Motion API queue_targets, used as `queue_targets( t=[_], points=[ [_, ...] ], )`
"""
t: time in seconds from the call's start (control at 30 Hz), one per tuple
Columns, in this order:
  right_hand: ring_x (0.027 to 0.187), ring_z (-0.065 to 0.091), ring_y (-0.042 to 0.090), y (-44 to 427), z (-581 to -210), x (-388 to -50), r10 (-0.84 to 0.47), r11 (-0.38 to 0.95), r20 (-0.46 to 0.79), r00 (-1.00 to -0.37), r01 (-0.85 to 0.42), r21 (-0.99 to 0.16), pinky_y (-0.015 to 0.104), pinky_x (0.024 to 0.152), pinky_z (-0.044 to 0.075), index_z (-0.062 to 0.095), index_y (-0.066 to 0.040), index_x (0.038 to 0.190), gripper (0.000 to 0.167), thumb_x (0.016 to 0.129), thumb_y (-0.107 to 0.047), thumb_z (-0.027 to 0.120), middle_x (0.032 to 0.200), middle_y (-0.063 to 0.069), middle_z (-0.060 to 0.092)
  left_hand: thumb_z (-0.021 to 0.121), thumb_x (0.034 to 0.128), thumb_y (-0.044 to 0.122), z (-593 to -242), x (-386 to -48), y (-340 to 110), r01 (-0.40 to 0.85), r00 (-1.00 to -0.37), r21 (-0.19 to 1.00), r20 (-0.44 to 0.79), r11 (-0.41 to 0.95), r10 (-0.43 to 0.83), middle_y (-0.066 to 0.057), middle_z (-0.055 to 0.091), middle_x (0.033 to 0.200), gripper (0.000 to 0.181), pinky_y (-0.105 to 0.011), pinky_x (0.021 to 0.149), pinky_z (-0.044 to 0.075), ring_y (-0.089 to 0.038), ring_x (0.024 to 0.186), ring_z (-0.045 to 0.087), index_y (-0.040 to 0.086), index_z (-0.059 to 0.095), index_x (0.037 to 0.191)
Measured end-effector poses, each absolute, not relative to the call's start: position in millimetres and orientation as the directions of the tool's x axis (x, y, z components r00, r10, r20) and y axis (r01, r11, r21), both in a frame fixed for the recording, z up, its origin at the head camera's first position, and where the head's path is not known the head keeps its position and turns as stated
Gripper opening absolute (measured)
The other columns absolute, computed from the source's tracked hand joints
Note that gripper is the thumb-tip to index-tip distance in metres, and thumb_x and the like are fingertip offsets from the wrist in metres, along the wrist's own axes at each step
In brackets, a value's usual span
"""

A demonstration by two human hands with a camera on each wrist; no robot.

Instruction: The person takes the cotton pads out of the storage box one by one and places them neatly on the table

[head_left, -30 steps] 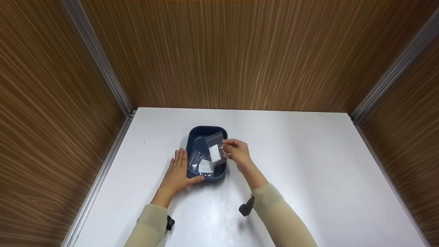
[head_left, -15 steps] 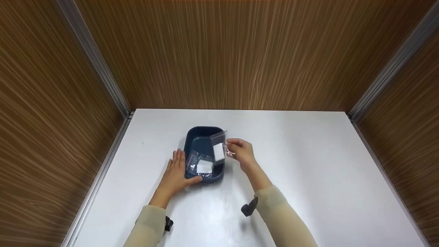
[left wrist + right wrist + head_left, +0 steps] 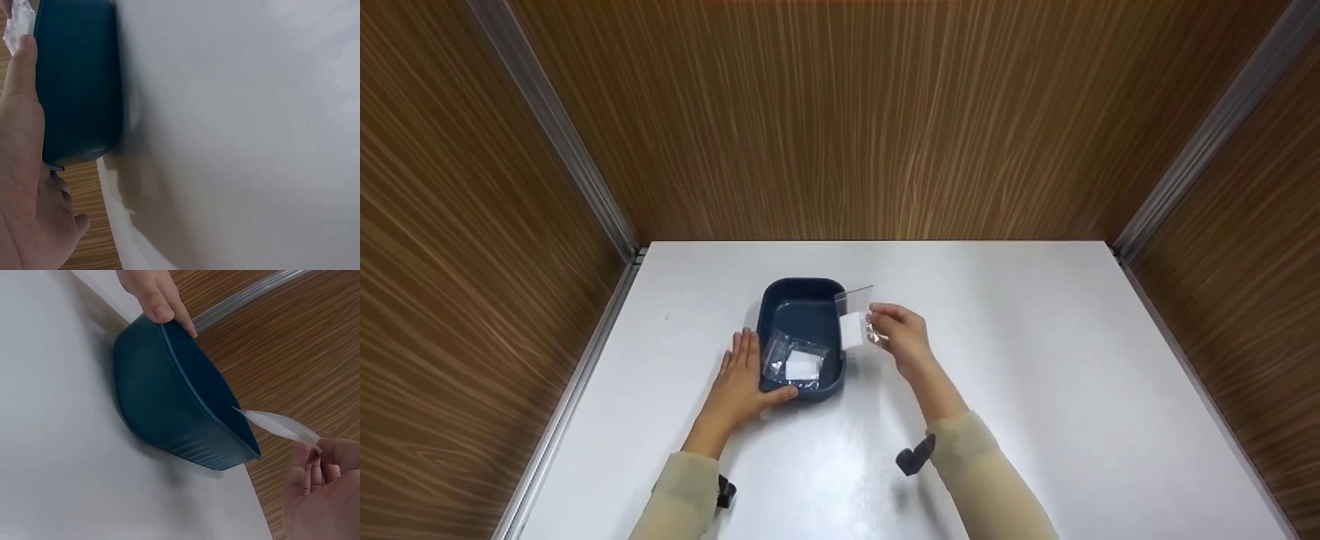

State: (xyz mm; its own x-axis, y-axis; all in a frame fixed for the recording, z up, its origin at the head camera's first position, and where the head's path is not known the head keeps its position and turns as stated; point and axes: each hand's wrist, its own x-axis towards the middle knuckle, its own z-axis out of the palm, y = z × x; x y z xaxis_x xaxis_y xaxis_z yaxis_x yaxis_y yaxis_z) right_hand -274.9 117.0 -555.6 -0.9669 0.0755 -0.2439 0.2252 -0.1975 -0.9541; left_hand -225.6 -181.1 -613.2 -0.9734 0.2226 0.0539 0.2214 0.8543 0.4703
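A dark blue plastic bin stands on the white table. My left hand rests against its near left corner, fingers straight along the left side and thumb on the front rim. Inside, near the front, lies a clear zip bag with a white piece in it. Between thumb and fingers, my right hand pinches another clear zip bag, also with a white piece inside. This bag hangs at the bin's right rim, partly beyond it. From the right wrist, the held bag appears nearly edge-on above the bin.
The white table extends to both sides of the bin. Brown wood-grain panels enclose it at the back and sides, with metal rails at the corners. A small black device sits at each wrist.
The right hand has moved right, carrying the pinched zip bag from over the bin to its right rim. The left hand keeps its place against the bin, and the other bag stays inside.
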Motion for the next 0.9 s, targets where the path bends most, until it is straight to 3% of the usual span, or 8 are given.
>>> queue_targets(
  t=[0.23, 0.47, 0.9],
  points=[
    [0.094, 0.066, 0.018, 130.4, -559.6, -272.7, 0.078, -0.19, -0.264, -0.961, 0.245, -0.951, 0.028, 0.084, 0.059, 0.066, -0.001, 0.121, 0.027, 0.095, -0.007, 0.064, 0.106, 0.009, 0.068, 0.065, 0.0725, 0.08, -616.3, -226.6, -181.2, 0.225, -0.973, 0.452, 0.057, 0.863, 0.224, -0.027, 0.006, 0.164, 0.135, -0.054, 0.124, 0.012, -0.041, 0.153, 0.002, -0.007, 0.007, 0.157],
    [0.091, 0.066, 0.017, 141.8, -562.4, -269.8, 0.081, -0.229, -0.286, -0.955, 0.262, -0.938, 0.028, 0.084, 0.059, 0.061, 0.003, 0.127, 0.033, 0.096, -0.007, 0.064, 0.106, 0.008, 0.068, 0.066, 0.0732, 0.078, -614.8, -225.8, -180.5, 0.223, -0.974, 0.455, 0.056, 0.862, 0.222, -0.026, 0.005, 0.165, 0.133, -0.054, 0.124, 0.012, -0.041, 0.153, 0.003, -0.007, 0.007, 0.157],
    [0.093, 0.067, 0.017, 159.6, -570.5, -270.5, 0.105, -0.288, -0.329, -0.938, 0.288, -0.913, 0.029, 0.087, 0.058, 0.061, 0.002, 0.127, 0.033, 0.095, -0.008, 0.066, 0.106, 0.007, 0.068, 0.071, 0.0743, 0.072, -614.9, -225.1, -180.5, 0.222, -0.974, 0.473, 0.058, 0.852, 0.221, -0.026, 0.006, 0.165, 0.131, -0.055, 0.124, 0.011, -0.041, 0.153, 0.003, -0.007, 0.007, 0.157]
  ],
)
